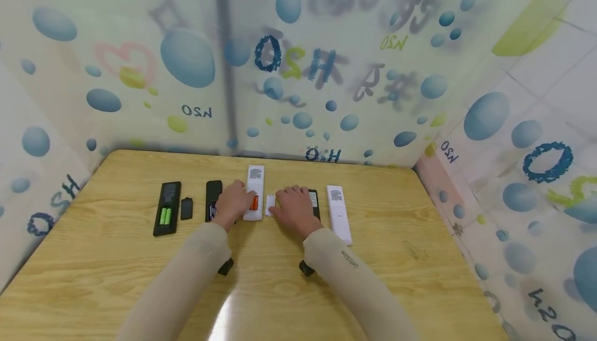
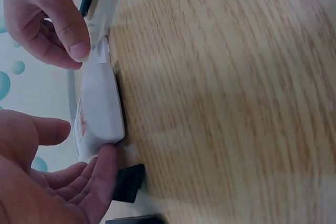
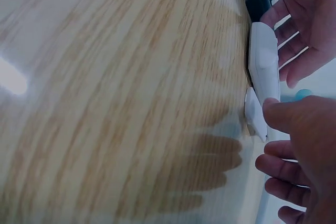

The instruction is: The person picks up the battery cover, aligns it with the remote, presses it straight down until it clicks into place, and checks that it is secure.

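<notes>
A white remote control [image 1: 255, 174] lies face down, its battery bay uncovered with orange batteries [image 1: 254, 203] inside. My left hand [image 1: 233, 202] is at its left side; in the left wrist view a finger touches the remote's edge while the thumb stands apart. Just right of the remote lies its small white battery cover [image 1: 269, 205]. Over that cover is my right hand [image 1: 294, 207], fingers loosely bent and spread. In the right wrist view its thumb tip is close to the cover [image 3: 254, 113]; whether they touch I cannot tell.
At the left lie a black remote with green batteries [image 1: 166, 215] and a black battery cover [image 1: 186, 208]. Another black remote [image 1: 213, 190] is partly behind my left hand, and one [image 1: 314, 202] behind my right. A second white remote [image 1: 339, 214] lies farther right. Walls border the wooden table [image 1: 261, 289].
</notes>
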A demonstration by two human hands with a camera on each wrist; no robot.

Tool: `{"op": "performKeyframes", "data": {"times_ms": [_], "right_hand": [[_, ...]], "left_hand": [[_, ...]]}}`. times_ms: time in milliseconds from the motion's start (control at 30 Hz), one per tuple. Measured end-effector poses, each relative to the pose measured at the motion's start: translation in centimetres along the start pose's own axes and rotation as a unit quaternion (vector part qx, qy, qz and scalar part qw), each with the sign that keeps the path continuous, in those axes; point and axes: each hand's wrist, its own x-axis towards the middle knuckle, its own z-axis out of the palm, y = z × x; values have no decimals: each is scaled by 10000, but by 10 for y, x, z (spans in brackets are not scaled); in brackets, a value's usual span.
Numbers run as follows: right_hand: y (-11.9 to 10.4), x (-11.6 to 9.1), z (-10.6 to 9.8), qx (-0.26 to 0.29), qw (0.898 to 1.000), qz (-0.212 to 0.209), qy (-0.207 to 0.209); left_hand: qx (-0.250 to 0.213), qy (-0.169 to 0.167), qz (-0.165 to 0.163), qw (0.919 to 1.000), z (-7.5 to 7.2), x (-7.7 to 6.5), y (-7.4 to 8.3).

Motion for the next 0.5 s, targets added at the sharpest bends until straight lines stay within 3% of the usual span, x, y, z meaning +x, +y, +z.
{"op": "performKeyframes", "data": {"times_ms": [200, 500], "right_hand": [[-1, 3, 1, -30, 10000, 12, -76], [-5, 10, 1, -73, 9998, 51, -186]], "left_hand": [[417, 140, 44, 9990, 4, 5, 3], [620, 231, -252, 9975, 17, 16, 10]]}}
